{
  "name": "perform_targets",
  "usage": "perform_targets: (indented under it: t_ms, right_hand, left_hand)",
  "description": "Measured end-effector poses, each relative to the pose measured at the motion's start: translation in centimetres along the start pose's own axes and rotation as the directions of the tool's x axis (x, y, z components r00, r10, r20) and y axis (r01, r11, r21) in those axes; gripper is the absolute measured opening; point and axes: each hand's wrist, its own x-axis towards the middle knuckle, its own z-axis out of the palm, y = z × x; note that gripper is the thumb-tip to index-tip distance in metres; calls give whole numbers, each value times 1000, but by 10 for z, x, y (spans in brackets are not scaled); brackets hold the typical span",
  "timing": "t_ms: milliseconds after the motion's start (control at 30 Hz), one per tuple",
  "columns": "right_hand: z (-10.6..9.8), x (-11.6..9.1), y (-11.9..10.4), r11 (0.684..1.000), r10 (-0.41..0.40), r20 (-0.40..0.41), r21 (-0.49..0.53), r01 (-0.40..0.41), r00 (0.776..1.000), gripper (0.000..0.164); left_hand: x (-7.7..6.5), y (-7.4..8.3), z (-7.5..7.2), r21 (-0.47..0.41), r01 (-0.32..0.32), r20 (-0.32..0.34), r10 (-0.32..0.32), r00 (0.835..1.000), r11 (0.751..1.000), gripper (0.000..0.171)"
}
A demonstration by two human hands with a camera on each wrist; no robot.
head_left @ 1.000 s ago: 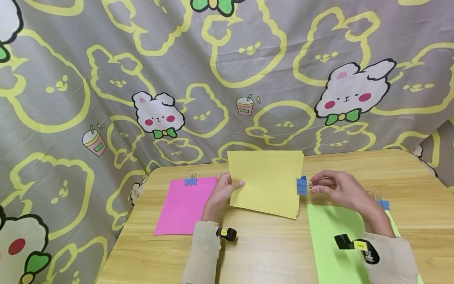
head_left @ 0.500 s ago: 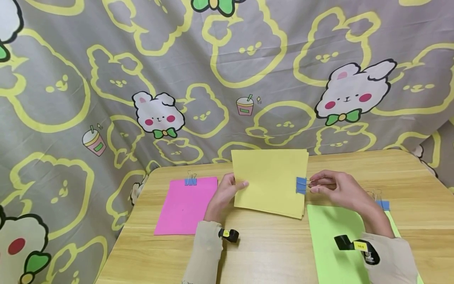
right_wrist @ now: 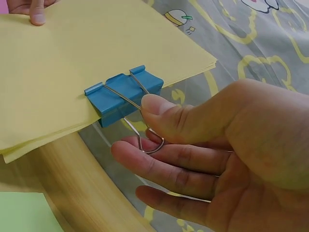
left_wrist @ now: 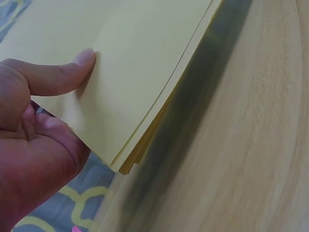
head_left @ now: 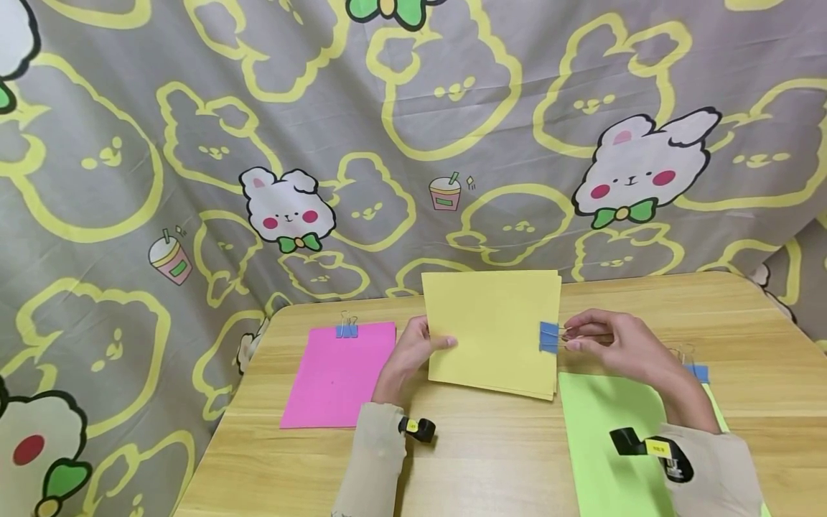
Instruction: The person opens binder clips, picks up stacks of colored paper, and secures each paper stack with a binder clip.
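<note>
My left hand (head_left: 413,352) grips the left edge of a stack of yellow paper (head_left: 491,323), thumb on the front face and fingers hidden behind it. The sheets are tilted up over the table, their edges slightly uneven in the left wrist view. A blue binder clip (right_wrist: 125,92) sits over the stack's right edge. Its wire handles are pinched between the thumb and fingers of my right hand (head_left: 617,341); the thumb presses one handle and the fingers lie under the other.
Pink paper (head_left: 336,377) with a blue binder clip (head_left: 347,331) at its top lies on the wooden table (head_left: 478,459) at left. Green paper (head_left: 607,416) lies at right under my right forearm, near another blue binder clip (head_left: 697,373). A patterned curtain (head_left: 400,237) hangs behind the table.
The yellow stack has moved right with my left hand, and its right edge now lies within the blue binder clip. My right hand has stayed nearly in place.
</note>
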Motion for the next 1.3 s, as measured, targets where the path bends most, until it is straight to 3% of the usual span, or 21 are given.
perform_targets:
  t_ms: [233, 500, 1000, 1300]
  right_hand:
    - [-1, -2, -1, 1000, -2, -9, 4, 2, 1000, 33]
    - [-1, -2, 0, 999, -32, 5, 12, 32, 999, 37]
    - [1, 1, 3, 999, -11, -15, 41, 12, 1000, 49]
    - [-1, -1, -3, 999, 28, -22, 34, -27, 999, 52]
  left_hand:
    - [1, -1, 1, 70, -10, -15, 11, 1000, 997, 42]
    - [1, 0, 3, 66, -4, -5, 4, 1000, 998, 41]
    - [0, -3, 0, 3, 19, 3, -19, 1000, 1000, 30]
    - [0, -1, -8, -58, 20, -77, -24, 997, 998, 33]
